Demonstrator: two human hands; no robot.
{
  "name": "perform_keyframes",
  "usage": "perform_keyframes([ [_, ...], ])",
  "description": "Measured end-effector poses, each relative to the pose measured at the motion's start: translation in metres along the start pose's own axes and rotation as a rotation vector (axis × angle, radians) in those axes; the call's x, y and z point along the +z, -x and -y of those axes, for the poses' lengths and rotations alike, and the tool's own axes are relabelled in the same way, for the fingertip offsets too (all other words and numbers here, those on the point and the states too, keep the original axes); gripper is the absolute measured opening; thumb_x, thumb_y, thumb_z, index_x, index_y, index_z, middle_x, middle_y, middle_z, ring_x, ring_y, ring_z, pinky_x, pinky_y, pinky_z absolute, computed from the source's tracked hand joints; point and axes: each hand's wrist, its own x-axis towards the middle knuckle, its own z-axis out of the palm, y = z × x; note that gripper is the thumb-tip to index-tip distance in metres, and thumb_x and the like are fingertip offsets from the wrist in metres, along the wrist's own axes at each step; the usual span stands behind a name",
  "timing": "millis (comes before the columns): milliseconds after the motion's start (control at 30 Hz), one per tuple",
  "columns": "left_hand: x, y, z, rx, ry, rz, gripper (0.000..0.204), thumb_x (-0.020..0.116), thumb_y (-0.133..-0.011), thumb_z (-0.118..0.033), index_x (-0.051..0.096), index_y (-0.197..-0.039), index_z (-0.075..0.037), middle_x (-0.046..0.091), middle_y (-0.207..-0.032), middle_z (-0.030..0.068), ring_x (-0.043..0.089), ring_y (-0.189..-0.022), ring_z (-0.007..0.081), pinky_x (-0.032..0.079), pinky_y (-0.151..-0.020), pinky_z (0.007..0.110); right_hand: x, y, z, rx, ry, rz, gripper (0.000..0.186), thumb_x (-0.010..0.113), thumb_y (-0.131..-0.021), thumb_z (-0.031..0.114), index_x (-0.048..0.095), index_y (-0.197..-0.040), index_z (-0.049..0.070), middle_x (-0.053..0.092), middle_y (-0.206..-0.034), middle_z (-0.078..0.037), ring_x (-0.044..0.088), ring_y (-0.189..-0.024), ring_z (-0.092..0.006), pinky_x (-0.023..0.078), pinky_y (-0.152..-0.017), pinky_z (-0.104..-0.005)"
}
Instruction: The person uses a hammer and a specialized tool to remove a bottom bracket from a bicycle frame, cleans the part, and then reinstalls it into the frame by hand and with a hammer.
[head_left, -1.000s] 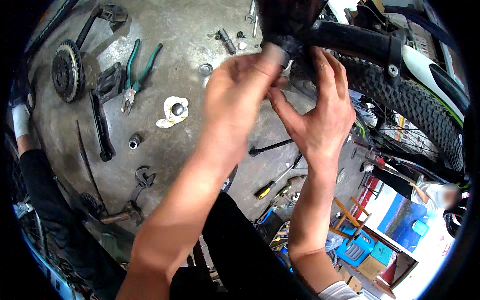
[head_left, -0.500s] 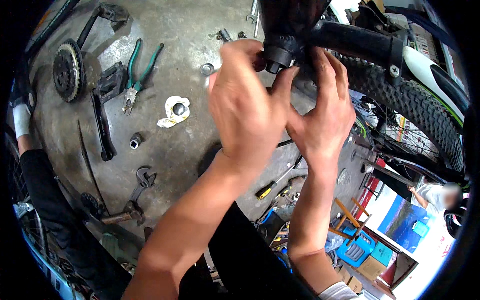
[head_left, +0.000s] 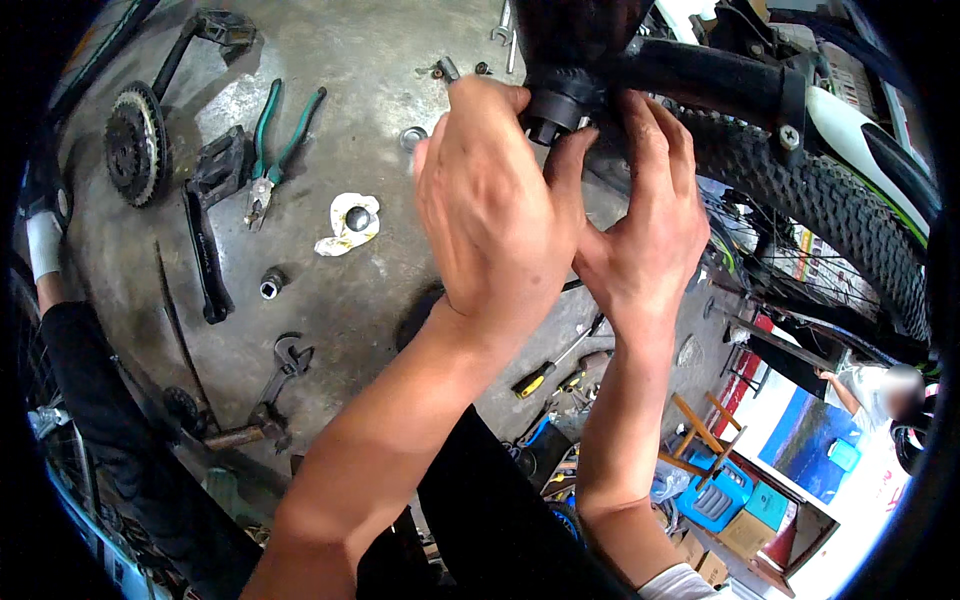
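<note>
A black bicycle frame (head_left: 710,72) reaches in from the top, its bottom bracket (head_left: 560,108) facing me with a short square axle end poking out. Thumb and fingers of my left hand (head_left: 495,195) are closed round the bottom bracket's rim. My right hand (head_left: 650,215) is at the right side of the same joint, long fingers curved up against the frame beside the bracket; its thumb is hidden behind my left hand. Behind the joint runs a knobby tire (head_left: 800,185).
On the concrete floor lie green-handled pliers (head_left: 268,160), a chainring crankset (head_left: 135,145), a loose crank arm (head_left: 205,255), a socket (head_left: 271,283), an adjustable wrench (head_left: 285,365), a hammer (head_left: 245,435) and a yellow-black screwdriver (head_left: 535,380). A co-worker's gloved hand (head_left: 44,240) is at far left.
My left hand has shifted slightly at the bottom bracket, and the axle end looks slightly turned. My right hand stays nearly in place.
</note>
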Motion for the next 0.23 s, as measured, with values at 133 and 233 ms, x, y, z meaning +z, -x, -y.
perform_keyframes([
  [133, -0.002, 0.006, 0.002, -0.261, 0.329, 0.02, 0.039, 0.079, -0.088, -0.021, 0.057, -0.109, 0.003, 0.069, -0.097, 0.0127, 0.067, -0.087, 0.0222, 0.052, -0.079, 0.036, -0.004, 0.001, 0.0, 0.012, -0.013, 0.008, 0.072, 0.084, -0.07, 0.026, 0.055, -0.133, 0.006, 0.062, -0.125, -0.014, 0.065, -0.106, -0.0354, 0.055, -0.085, -0.0418],
  [233, -0.014, 0.0, 0.02, -0.881, 1.162, 0.373, 0.044, 0.071, -0.093, -0.039, 0.062, -0.112, 0.0, 0.071, -0.095, 0.014, 0.068, -0.088, 0.0232, 0.051, -0.083, 0.036, -0.004, 0.001, 0.004, 0.01, -0.03, 0.021, 0.071, 0.083, -0.072, 0.026, 0.055, -0.134, 0.008, 0.061, -0.126, -0.015, 0.065, -0.107, -0.0347, 0.055, -0.085, -0.0415],
])
